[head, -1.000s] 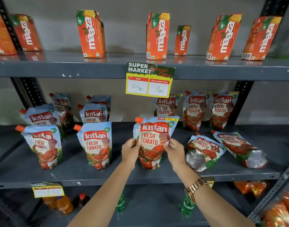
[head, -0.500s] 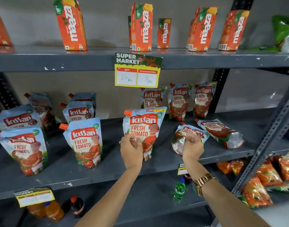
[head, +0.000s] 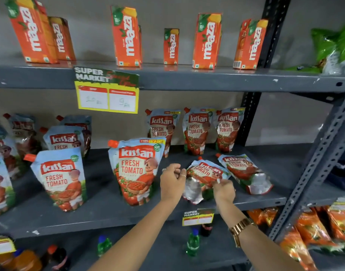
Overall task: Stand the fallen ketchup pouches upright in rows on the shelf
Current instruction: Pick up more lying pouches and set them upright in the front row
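While both hands work at the middle shelf (head: 113, 208), the fallen pouch (head: 203, 178) lies on its back at about four o'clock from frame centre, spout toward the rear. The right hand (head: 223, 189) is curled closed, pinching that pouch's lower right edge. The left hand (head: 172, 182) sits at its left side, fingers bent in against the edge; whether it truly grips, I cannot tell. Just beside, at three o'clock of it, a second fallen pouch (head: 245, 174) lies flat. At nine o'clock of the hands an upright pouch (head: 137, 170) stands free. Three back-row pouches (head: 197, 130) stand at twelve o'clock.
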Demonstrator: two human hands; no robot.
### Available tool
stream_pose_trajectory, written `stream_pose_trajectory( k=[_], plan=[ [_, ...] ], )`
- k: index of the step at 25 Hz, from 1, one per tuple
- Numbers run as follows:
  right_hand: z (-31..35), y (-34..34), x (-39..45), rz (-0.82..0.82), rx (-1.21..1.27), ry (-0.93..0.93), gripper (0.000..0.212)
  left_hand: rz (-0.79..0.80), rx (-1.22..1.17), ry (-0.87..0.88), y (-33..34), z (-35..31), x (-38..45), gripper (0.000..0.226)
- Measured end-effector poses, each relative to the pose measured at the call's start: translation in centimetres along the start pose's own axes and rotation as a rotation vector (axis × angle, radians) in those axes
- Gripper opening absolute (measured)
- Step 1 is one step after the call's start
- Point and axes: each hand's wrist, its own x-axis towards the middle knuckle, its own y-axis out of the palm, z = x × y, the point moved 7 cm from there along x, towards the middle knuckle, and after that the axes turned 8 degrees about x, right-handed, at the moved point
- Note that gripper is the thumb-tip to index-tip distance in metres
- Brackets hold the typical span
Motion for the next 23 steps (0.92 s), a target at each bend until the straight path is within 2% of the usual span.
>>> stream_pose_trajectory(
  k=[4,6,8,9,11,13,14,16,18,21,23],
  plan=[
    [-3.5,1.0,4.3,0.217,-0.049,0.127,0.037,0.185,0.169,-0.277,5.3,2.5,1.3,0.055],
    [-3.3,1.3,5.2,0.326,-0.020,0.154,0.026,0.232,0.183,-0.421,6.5,3.6,1.9,0.058],
    [-2.6,1.5,5.8,0.411,0.011,0.171,0.013,0.273,0.162,-0.525,6.9,4.0,2.5,0.051],
    [-2.4,1.5,6.1,0.436,-0.006,0.172,0.011,0.308,0.149,-0.557,6.7,3.9,2.3,0.041],
    [-2.4,1.9,7.2,0.444,-0.092,0.155,0.022,0.443,0.098,-0.643,6.5,3.8,1.0,0.023],
    [-2.6,2.3,8.0,0.489,-0.161,0.179,0.030,0.588,0.053,-0.693,6.7,3.7,-0.7,0.033],
    [-2.7,2.7,8.3,0.524,-0.167,0.198,0.026,0.627,0.022,-0.705,6.8,4.0,-1.1,0.041],
    [-2.5,3.1,8.2,0.574,-0.182,0.226,0.019,0.575,-0.051,-0.725,6.9,4.5,-1.7,0.057],
    [-2.3,3.3,8.1,0.579,-0.177,0.228,0.022,0.377,-0.094,-0.739,6.4,5.3,-1.5,0.066],
    [-1.9,3.5,7.1,0.571,-0.034,0.240,0.009,0.131,-0.183,-0.738,6.1,4.9,-2.0,0.038],
    [-0.9,3.6,6.7,0.549,0.012,0.170,0.012,0.044,-0.248,-0.726,6.1,4.4,-2.3,0.020]
  ],
)
